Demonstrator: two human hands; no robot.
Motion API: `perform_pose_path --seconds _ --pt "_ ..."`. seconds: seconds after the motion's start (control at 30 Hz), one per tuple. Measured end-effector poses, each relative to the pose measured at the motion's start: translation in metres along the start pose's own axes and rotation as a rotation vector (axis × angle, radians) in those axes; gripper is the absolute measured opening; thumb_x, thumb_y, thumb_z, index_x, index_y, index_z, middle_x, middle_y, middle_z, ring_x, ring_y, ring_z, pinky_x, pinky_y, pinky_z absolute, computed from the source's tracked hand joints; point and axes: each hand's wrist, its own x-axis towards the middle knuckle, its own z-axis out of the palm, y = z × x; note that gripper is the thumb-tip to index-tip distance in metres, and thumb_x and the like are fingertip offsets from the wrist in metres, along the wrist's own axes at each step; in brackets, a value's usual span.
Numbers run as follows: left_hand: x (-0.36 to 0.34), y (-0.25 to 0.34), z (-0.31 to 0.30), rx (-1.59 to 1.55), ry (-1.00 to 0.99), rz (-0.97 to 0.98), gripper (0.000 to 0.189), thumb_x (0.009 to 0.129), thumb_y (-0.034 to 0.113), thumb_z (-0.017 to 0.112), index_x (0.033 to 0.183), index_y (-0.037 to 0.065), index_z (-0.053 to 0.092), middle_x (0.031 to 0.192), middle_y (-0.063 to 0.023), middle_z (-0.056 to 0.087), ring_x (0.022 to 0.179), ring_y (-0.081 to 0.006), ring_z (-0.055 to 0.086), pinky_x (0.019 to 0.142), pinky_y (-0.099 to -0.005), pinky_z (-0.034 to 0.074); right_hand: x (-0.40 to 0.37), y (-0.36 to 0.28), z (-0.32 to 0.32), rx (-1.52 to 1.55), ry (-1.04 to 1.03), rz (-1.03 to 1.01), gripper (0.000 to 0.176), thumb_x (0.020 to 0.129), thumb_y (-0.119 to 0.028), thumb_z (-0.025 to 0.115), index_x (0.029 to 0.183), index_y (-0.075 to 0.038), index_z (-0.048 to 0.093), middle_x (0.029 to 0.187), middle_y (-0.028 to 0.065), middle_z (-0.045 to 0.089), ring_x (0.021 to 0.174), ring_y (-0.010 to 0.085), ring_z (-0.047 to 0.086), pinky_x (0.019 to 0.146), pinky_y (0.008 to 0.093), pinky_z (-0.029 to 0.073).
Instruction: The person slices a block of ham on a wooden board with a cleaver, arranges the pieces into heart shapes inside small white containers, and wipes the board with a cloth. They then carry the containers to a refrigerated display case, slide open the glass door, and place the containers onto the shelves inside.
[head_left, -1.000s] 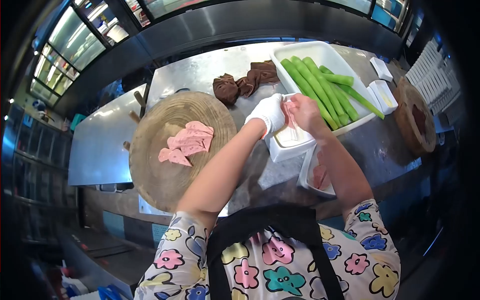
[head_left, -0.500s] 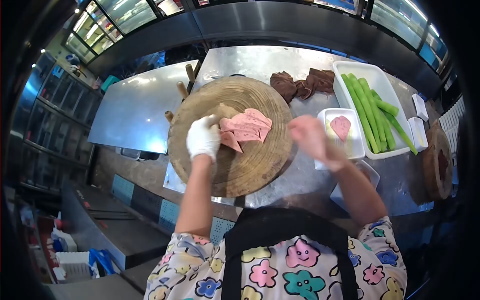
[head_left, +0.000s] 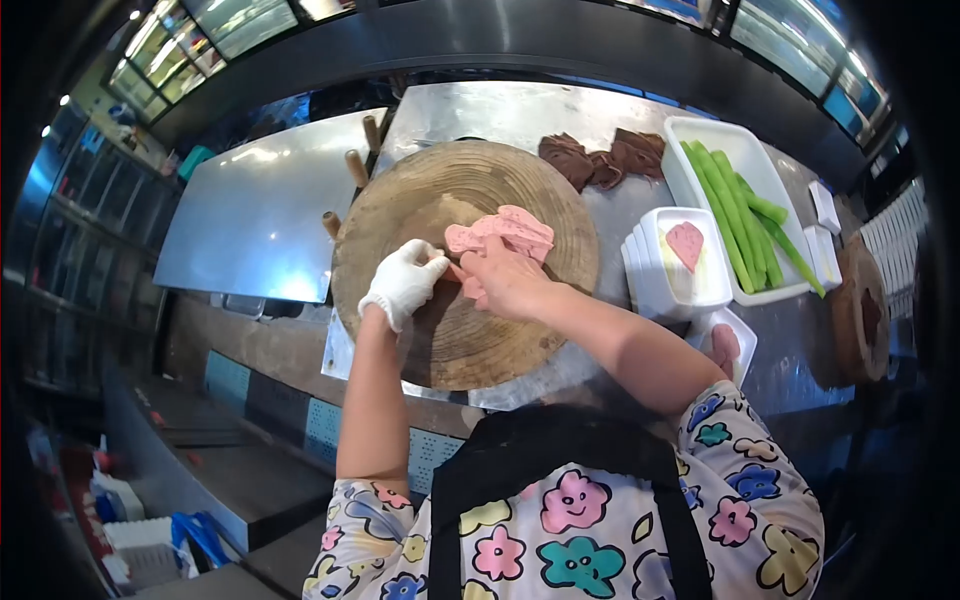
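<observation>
Several thin pink meat slices (head_left: 525,232) lie on a round wooden chopping block (head_left: 480,345). My left hand (head_left: 405,283), in a white glove, pinches the left edge of one slice low on the block. Close beside it, my bare right hand (head_left: 503,280) has its fingers closed on the same slice, partly covering the meat. To the right, a stack of white trays (head_left: 710,293) has one pink slice (head_left: 685,245) in the top one.
A large white tub (head_left: 680,130) holds long green stalks (head_left: 735,215). Brown cloth (head_left: 600,160) is bunched behind the block. Wooden handles (head_left: 356,168) stand at its left. Another white tray (head_left: 745,335) with meat sits near my right forearm, and a second wooden block (head_left: 862,310) at far right.
My right hand has moved left from beside the white trays to the meat on the block and closed on a slice. The view has shifted slightly.
</observation>
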Motion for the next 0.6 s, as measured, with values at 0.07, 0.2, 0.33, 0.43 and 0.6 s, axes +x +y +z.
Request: perform_pose_path --seconds 0.07,0.2,0.33,0.43,0.6 --pt "-0.009 0.019 0.001 -0.034 0.01 -0.162 0.012 0.088 0.015 0.065 0.095 0.005 0.065 0.078 -0.0005 0.062 0.063 -0.0078 0.054 0.051 -0.0241 0.044 -0.007 0.006 0.012 0.033 0.074 0.014 0.043 0.079 -0.015 0.071 0.119 -0.012 0.055 0.112 0.0235 0.057 0.095 0.0379 0.064 0.079 0.0466 0.052" --pt "-0.01 0.002 0.024 -0.292 0.112 0.235 0.007 0.091 0.004 0.062 0.096 0.004 0.066 0.09 -0.0029 0.067 0.081 -0.0083 0.058 0.071 -0.0249 0.048 -0.055 0.034 -0.011 0.263 0.457 -0.127 0.029 0.076 -0.013 0.075 0.095 -0.005 0.055 0.092 0.0159 0.063 0.087 0.0311 0.065 0.072 0.0414 0.052" --pt "-0.029 0.106 0.064 -0.419 -0.179 0.373 0.03 0.089 -0.006 0.053 0.117 0.002 0.06 0.101 -0.0015 0.063 0.087 -0.0072 0.057 0.078 -0.0222 0.048 -0.136 0.071 -0.094 0.773 0.437 0.263 0.02 0.086 -0.014 0.072 0.091 -0.004 0.057 0.078 0.0063 0.065 0.065 0.0134 0.064 0.059 0.0302 0.05" --pt "-0.021 0.155 0.125 -0.426 -0.341 0.345 0.041 0.089 -0.003 0.054 0.129 0.006 0.056 0.102 0.0001 0.061 0.085 -0.0066 0.055 0.076 -0.0214 0.047 -0.179 0.152 -0.114 0.743 0.592 0.379 0.024 0.084 -0.021 0.072 0.092 0.0 0.063 0.076 0.0094 0.065 0.066 0.0149 0.06 0.058 0.0314 0.049" --pt "0.006 0.192 0.23 0.124 -0.172 0.602 0.017 0.089 0.014 0.056 0.101 0.003 0.062 0.098 -0.0237 0.066 0.091 -0.0384 0.064 0.081 -0.0407 0.05 -0.202 0.189 -0.113 0.525 0.476 0.568 0.02 0.084 -0.013 0.069 0.097 0.002 0.062 0.078 0.0095 0.063 0.066 0.0142 0.06 0.059 0.0304 0.05"
